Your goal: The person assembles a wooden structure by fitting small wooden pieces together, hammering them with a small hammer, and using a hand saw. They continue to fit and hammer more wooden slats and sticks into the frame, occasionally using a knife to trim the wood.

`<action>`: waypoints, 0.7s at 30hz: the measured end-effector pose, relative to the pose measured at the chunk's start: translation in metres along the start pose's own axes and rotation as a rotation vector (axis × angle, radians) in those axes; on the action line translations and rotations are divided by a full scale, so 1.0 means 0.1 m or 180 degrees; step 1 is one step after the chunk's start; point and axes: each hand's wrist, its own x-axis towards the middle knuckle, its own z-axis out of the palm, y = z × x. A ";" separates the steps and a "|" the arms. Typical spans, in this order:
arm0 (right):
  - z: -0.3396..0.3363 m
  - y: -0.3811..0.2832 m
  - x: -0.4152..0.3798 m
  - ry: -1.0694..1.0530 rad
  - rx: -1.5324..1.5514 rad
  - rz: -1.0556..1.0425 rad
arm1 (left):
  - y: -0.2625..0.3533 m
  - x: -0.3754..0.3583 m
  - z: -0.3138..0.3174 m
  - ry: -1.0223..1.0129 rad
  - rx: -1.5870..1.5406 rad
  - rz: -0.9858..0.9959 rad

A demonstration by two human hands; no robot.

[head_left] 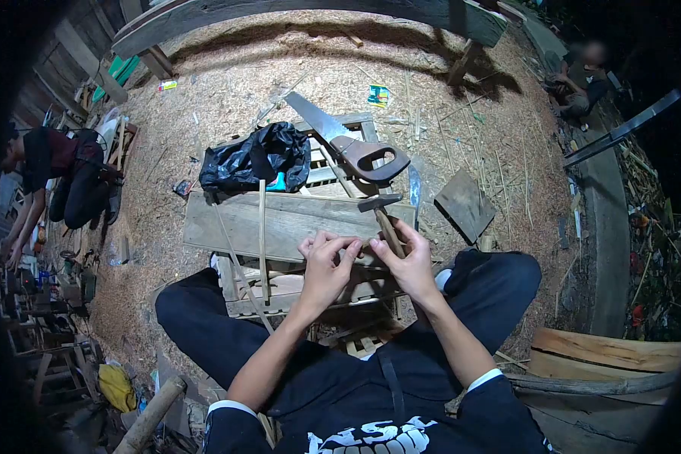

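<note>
My right hand point(410, 265) is closed around the wooden handle of a hammer point(388, 229), whose metal head points away from me. Close beside it, my left hand point(327, 263) has its thumb and fingers pinched together; whatever is in them is too small to make out. Both hands are over the near edge of a wide wooden board point(303, 221), which lies on a slatted wooden stand point(280, 286). A thin wooden strip point(262, 242) lies across the board to the left. Beyond it are a handsaw point(340, 140) and a black plastic bag point(234, 163).
A knife blade point(415, 185) and a square wood piece point(465, 206) lie right of the stand. A long wooden beam point(303, 13) spans the far side. One person point(60, 170) bends down at left; another person point(583, 79) sits at far right. Planks point(605, 352) are at lower right.
</note>
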 end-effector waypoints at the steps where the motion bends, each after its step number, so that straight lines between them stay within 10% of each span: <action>1: 0.00 -0.02 0.00 0.0003 0.0028 0.0025 | 0.01 0.00 -0.01 -0.0002 -0.0002 -0.0001; 21: -0.35 0.18 0.06 0.0701 -0.0321 -0.0259 | -0.05 -0.30 0.28 0.0193 0.1062 0.0883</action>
